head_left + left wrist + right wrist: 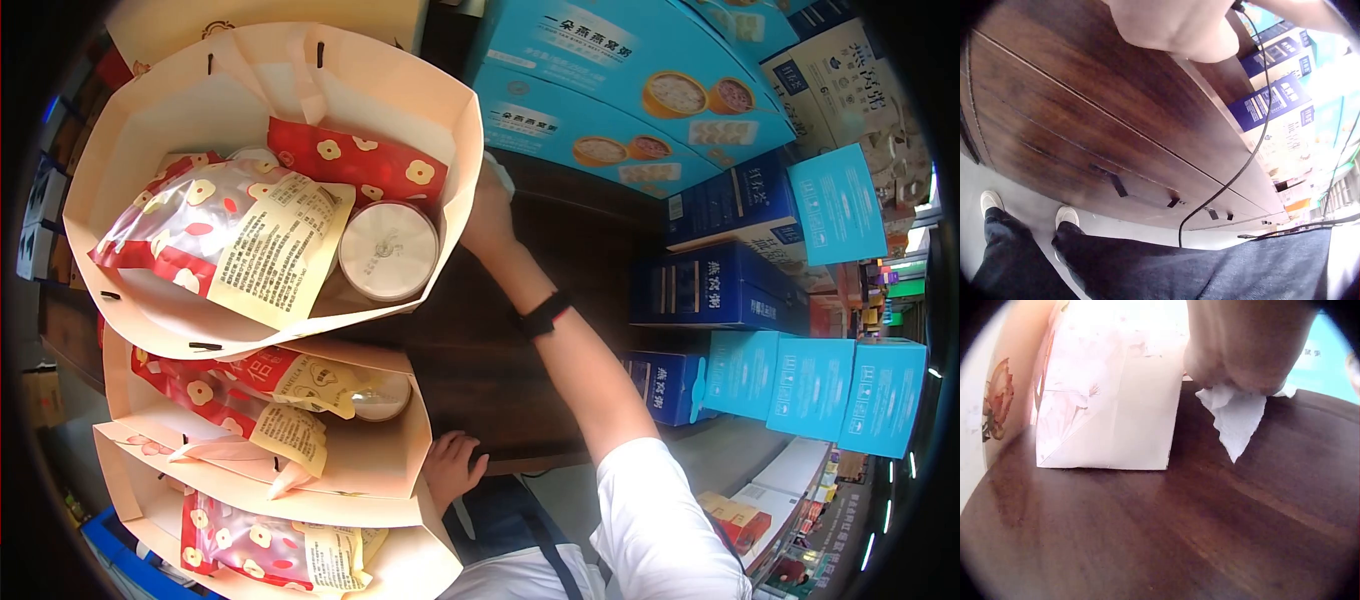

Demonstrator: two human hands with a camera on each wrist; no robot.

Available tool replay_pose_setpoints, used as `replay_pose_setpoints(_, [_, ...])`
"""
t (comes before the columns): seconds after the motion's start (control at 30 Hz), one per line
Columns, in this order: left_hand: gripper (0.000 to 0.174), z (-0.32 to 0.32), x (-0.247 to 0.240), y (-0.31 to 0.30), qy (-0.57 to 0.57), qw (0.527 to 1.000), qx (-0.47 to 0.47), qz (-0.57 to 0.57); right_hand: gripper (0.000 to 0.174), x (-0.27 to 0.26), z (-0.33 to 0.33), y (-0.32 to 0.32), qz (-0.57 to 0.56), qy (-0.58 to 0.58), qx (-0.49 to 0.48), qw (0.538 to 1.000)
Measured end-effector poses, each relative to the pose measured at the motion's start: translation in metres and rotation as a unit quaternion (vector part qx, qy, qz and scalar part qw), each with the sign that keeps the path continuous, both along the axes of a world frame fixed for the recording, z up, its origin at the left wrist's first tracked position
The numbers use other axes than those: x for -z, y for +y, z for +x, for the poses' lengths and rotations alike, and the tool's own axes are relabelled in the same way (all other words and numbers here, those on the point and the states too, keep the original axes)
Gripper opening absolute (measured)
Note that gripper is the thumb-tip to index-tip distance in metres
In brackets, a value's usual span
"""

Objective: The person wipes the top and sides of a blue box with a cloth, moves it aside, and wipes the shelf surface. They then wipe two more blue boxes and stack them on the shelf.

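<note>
My right hand (490, 212) (1247, 353) holds a crumpled white tissue (1235, 422) against the dark wooden tabletop (1147, 525), beside the largest paper bag (455, 130); its fingers are mostly hidden. At the table's front edge, the left hand (452, 468) (1175, 28) rests with bent, relaxed fingers next to the middle bag (412, 440), and no object shows in it. Inside the largest bag lie a red-and-cream flowered packet (200, 215), a red packet (400, 170) and a round white-lidded tub (390, 250).
Large turquoise boxes (570, 60) stand at the back, with dark blue boxes (710, 285) and smaller turquoise boxes (815, 380) along the right. Another open bag (420, 550) with a flowered packet stands nearest the body. A black cable (1235, 178) hangs before the drawers.
</note>
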State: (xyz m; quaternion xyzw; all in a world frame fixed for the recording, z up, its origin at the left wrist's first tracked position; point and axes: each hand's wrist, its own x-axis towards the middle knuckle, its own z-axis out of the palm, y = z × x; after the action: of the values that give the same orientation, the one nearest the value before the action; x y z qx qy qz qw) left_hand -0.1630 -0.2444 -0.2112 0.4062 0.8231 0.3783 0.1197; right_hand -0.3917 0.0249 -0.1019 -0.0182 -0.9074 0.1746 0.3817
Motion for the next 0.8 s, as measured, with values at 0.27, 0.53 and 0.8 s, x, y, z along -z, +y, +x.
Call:
replay_pose_setpoints(0.27, [0.022, 0.000, -0.002, 0.001, -0.005, 1.000, 0.006, -0.009, 0.025, -0.006, -0.007, 0.022, 0.079, -0.063, -0.094, 0.990])
replay_pose_setpoints(0.53, [0.022, 0.002, 0.002, 0.001, 0.012, 1.000, 0.010, -0.027, 0.037, 0.011, 0.075, 0.092, 0.092, -0.018, -0.001, 0.996])
replay_pose_setpoints(0.8, [0.020, 0.004, 0.001, 0.002, 0.006, 1.000, -0.002, -0.021, 0.028, 0.009, 0.151, 0.128, -0.072, -0.093, 0.183, 0.976])
